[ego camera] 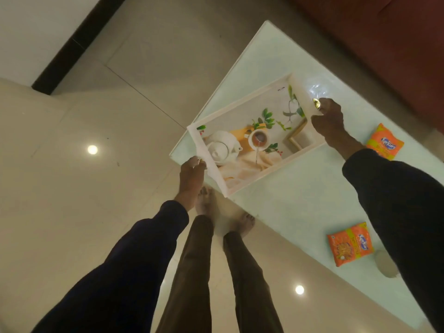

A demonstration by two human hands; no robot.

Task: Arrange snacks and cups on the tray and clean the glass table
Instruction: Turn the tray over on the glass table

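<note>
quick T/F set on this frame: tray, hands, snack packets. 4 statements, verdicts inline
1. Both hands grip the tray by its end handles. True: the left hand and the right hand each hold one end of the tray.
2. The snack packets are already in the tray. False: the far snack packet and the near snack packet both lie on the glass table, outside the tray.
3. Three orange packets are in view. False: only two.
4. The teapot and cup in the tray are just a printed picture. True: nothing real sits in it.
</note>
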